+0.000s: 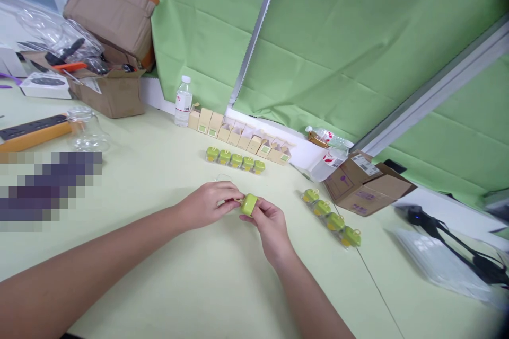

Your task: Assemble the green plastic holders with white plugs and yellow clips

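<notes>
Over the middle of the table, both hands hold one small rounded green item with a thin yellowish loop on its left end; I cannot tell its exact kind. Fingers of my left hand are pinched at the loop end. My right hand grips the green body from the right between thumb and fingers. Behind the hands stands a row of similar green-topped items with clear lower parts. To the right, another slanting row of green-topped items shows yellow parts and loops.
Small open cartons line the wall beside an upright water bottle. More bottles lie near a cardboard box at right. Plastic bags and a black cable device are far right. A clear jar and power strip sit left.
</notes>
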`<action>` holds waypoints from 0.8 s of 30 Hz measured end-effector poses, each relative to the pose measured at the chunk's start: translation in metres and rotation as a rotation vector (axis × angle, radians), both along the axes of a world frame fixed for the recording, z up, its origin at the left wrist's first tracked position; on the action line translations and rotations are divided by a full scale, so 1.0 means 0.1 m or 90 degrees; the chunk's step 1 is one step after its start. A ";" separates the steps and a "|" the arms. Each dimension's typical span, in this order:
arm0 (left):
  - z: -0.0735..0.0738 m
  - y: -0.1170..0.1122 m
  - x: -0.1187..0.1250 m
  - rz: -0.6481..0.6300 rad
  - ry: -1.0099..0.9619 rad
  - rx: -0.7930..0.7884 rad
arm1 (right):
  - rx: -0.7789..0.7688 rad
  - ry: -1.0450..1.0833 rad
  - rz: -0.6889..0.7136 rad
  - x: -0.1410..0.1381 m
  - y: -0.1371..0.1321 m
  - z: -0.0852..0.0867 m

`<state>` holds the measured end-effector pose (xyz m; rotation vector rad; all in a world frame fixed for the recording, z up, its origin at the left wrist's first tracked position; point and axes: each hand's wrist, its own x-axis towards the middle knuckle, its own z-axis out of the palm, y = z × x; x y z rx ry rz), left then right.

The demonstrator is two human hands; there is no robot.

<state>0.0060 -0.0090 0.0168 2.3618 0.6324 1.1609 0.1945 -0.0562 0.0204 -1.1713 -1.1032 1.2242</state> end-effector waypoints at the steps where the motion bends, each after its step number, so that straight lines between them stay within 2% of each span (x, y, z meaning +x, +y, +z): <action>1: 0.02 -0.01 0.00 0.002 -0.003 0.002 | -0.008 0.008 0.007 0.00 0.00 0.00; 7: 0.06 -0.05 -0.02 0.024 0.001 0.006 | -0.023 -0.008 0.057 0.04 0.00 0.04; 18: -0.05 -0.04 0.01 0.041 0.021 0.124 | -0.022 -0.034 0.093 0.03 0.00 0.06; 24: -0.04 -0.13 0.03 0.063 0.096 0.061 | -0.027 -0.020 0.087 0.03 0.00 0.09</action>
